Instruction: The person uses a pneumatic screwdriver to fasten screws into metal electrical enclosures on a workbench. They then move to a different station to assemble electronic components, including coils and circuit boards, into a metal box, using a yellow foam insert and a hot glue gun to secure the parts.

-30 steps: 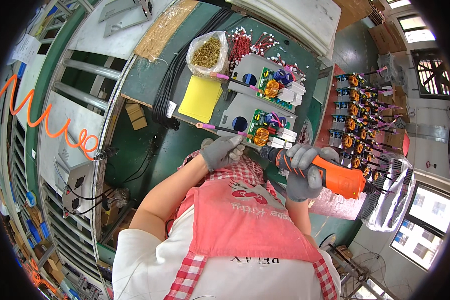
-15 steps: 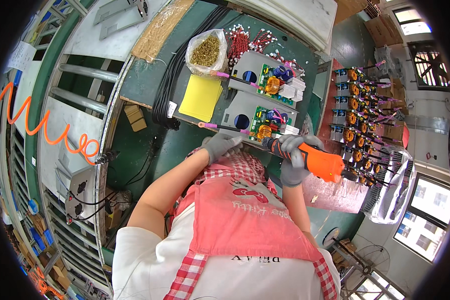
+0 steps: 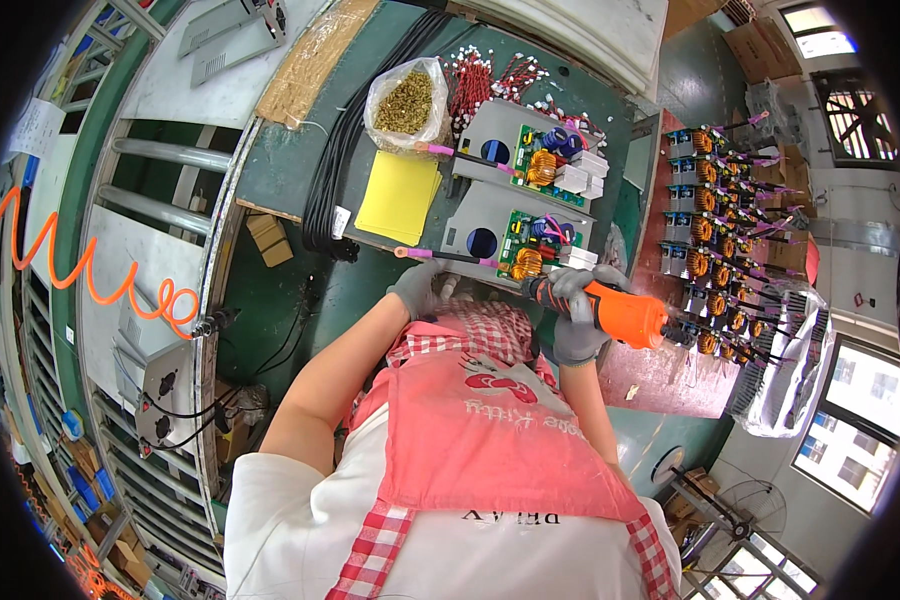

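My right hand [image 3: 576, 325], in a grey glove, is wrapped round an orange and black electric screwdriver [image 3: 630, 316]. The tool's black front end points left, toward the near grey metal plate [image 3: 460, 238]. This plate carries a green circuit board [image 3: 516, 238] with a copper coil [image 3: 526, 263] and a purple-sleeved cable [image 3: 440, 257] with a ring end. My left hand [image 3: 420, 289], also gloved, is at the plate's near edge with its fingers curled together; what they hold, if anything, is hidden. A second plate [image 3: 480, 122] with a similar board lies just behind.
Yellow sheets [image 3: 395, 195], a bag of brass-coloured screws [image 3: 407, 105], black cables [image 3: 322, 205] and red wire bundles [image 3: 473, 85] lie on the green bench. Several finished-looking boards [image 3: 700, 235] stand in rows at right. An orange coiled hose [image 3: 100, 290] hangs at left.
My left hand has shifted slightly left, and its fingers have gone from stretched out to curled. My right hand and the electric screwdriver have moved slightly left.
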The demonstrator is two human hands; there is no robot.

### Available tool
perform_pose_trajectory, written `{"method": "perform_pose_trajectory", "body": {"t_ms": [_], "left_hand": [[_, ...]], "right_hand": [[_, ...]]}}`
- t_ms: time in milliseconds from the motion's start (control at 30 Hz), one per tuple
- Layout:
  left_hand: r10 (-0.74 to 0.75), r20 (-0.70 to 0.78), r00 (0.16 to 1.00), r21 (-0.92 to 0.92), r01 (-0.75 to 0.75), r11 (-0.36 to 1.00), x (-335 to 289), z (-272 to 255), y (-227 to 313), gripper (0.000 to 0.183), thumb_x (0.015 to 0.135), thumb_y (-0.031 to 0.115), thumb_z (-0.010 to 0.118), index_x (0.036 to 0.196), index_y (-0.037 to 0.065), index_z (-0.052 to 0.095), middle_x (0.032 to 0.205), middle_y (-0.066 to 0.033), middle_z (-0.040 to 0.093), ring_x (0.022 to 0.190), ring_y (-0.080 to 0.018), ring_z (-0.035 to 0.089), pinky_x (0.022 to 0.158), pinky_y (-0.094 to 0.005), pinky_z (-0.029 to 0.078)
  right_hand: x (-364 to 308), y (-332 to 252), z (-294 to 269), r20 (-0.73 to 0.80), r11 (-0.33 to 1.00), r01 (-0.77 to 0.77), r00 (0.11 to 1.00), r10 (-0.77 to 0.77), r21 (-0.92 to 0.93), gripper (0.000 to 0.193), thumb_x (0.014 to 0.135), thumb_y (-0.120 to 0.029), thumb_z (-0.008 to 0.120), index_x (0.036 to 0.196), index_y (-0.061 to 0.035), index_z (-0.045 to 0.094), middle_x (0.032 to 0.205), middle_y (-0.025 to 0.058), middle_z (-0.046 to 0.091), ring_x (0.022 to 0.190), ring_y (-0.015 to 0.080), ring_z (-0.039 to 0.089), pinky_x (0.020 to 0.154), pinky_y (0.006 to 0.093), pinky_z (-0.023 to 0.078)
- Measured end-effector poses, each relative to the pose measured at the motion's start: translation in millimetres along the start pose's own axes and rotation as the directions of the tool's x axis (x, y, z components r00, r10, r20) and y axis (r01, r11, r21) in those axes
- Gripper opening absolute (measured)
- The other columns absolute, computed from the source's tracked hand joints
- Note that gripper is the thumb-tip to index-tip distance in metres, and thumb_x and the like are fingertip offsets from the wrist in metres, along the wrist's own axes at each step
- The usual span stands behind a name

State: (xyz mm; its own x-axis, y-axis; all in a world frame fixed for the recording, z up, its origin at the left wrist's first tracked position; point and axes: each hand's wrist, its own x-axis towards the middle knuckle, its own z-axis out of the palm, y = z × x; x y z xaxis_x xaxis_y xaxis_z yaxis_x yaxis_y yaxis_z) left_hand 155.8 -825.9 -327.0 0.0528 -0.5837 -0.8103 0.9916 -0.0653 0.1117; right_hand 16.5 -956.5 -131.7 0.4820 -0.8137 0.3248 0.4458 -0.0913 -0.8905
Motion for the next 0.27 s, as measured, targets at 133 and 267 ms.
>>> {"method": "perform_pose_trajectory", "body": {"t_ms": [133,267], "left_hand": [[0.027,0.055,0.998,0.044,-0.030,0.999,13.1,-6.1,-3.3,0.014,0.093,0.016,0.056,0.098,0.003,0.060,0.084,-0.0082,0.063,0.071,-0.0180,0.061,0.050,-0.0290,0.046],[0.082,0.079,0.993,0.072,-0.088,0.994,22.9,-9.4,-5.4,0.013,0.092,0.015,0.058,0.098,0.004,0.060,0.085,-0.0074,0.063,0.071,-0.0182,0.061,0.050,-0.0299,0.048]], "right_hand": [[2.5,4.7,-9.0,0.253,0.997,0.002,0.967,-0.022,0.078,0.035,0.077,0.012,0.056,0.107,-0.0039,0.048,0.073,0.0095,0.059,0.068,0.0234,0.059,0.071,0.0417,0.052],[7.7,2.2,-17.2,0.643,0.988,0.115,0.766,-0.022,-0.103,0.042,0.083,-0.004,0.060,0.121,-0.0091,0.041,0.069,0.0081,0.056,0.062,0.0206,0.055,0.066,0.0436,0.050]]}}
